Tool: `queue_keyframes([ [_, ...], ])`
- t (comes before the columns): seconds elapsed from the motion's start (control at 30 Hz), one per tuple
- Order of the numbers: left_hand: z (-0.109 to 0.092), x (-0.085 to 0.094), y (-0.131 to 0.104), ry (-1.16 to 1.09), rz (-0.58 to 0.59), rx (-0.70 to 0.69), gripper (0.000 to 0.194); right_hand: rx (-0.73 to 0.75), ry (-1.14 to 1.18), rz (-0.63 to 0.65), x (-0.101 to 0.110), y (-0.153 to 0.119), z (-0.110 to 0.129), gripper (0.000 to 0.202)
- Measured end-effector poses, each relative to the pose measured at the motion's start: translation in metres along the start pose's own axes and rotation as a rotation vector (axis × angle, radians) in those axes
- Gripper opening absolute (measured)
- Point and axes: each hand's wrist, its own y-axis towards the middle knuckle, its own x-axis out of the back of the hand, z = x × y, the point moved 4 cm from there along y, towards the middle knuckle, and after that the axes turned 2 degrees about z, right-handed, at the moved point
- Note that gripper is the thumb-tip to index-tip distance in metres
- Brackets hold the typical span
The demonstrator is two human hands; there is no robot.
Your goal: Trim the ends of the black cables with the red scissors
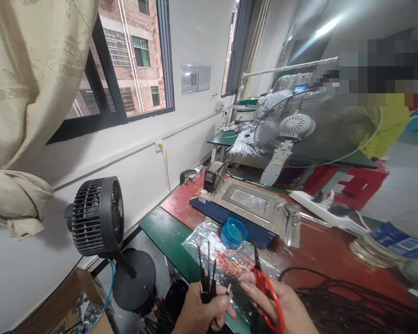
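My left hand (pixel 204 308) is closed around several black cables (pixel 205 278), whose ends point up; a short pale tip shows beside the thumb. In my right hand (pixel 285 297) is a pair of scissors with red handles (pixel 272 299), its dark blades pointing up and away from me. Both hands are close together above the near edge of the table. Just beyond them lies a clear plastic sheet (pixel 195 239) scattered with small red and yellow bits (pixel 233 263). A blue round dish (pixel 234 235) rests on that sheet.
Behind the dish sits a blue metal-topped device (pixel 226 221) with a small blower (pixel 215 177). Dark cables (pixel 334 297), a large clear bottle (pixel 397 241) and a power strip (pixel 320 206) are on the right. A black fan (pixel 97 215) and cardboard box (pixel 87 283) stand left.
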Motion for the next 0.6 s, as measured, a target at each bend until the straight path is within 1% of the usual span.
queue_keyframes([
  [0.07, 0.004, 0.003, 0.002, 0.046, -0.035, -0.003, 0.049, 0.053, -0.025, 0.004, 0.001, -0.002, 0.001, 0.038],
  [0.2, 0.006, 0.002, 0.003, 0.087, -0.022, -0.015, 0.049, 0.095, -0.009, 0.122, -0.010, -0.007, -0.001, 0.029],
  [0.27, 0.003, 0.000, 0.001, 0.085, -0.033, -0.012, 0.047, 0.118, -0.019, 0.133, -0.014, -0.010, 0.000, 0.029],
  [0.33, 0.001, -0.001, 0.000, 0.093, -0.051, -0.001, 0.045, 0.156, -0.071, 0.114, -0.016, -0.013, 0.003, 0.031],
  [0.4, 0.000, -0.002, -0.001, 0.104, -0.052, 0.001, 0.045, 0.219, -0.175, 0.066, -0.016, -0.015, 0.006, 0.032],
  [0.53, 0.000, -0.005, -0.001, 0.063, -0.033, -0.049, 0.045, 0.460, -0.362, -0.100, -0.007, -0.018, 0.010, 0.023],
  [0.6, 0.002, -0.004, -0.001, 0.024, -0.074, -0.065, 0.044, 0.496, -0.398, -0.123, -0.003, -0.018, 0.009, 0.023],
])
